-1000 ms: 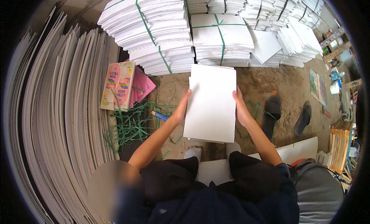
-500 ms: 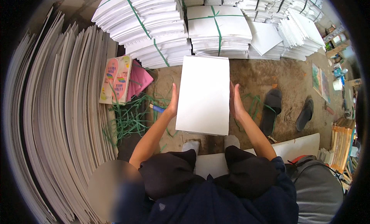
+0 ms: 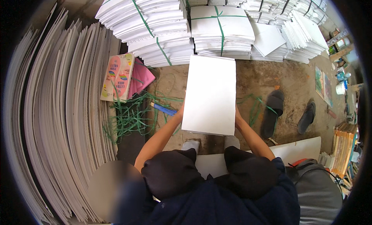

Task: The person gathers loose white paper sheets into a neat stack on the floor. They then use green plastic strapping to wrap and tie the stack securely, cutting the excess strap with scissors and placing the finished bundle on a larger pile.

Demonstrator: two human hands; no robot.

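The person is holding a white stack (image 3: pixel 209 95) between both hands, and it's sitting just to the right of the green tangle (image 3: pixel 130 118). The stack is looking pretty clean: plain bright white top, long oblong shape, a thin greyish edge showing along the near end and a bit of a lower sheet peeking out at the far one. The left hand (image 3: pixel 181 111) is resting along its tangle-side edge, and the right hand (image 3: pixel 238 113) is bracing the edge farther from the tangle. The fingers are mostly hiding behind the stack, so can't tell if they're spread or pressed together.

A blue tool (image 3: pixel 166 109) is lying just right of the tangle, pink sheets (image 3: pixel 141 77) are lying just beyond it, tall boards (image 3: pixel 58 116) are standing to its left, and dark slippers (image 3: pixel 272 114) are sitting well to its right.
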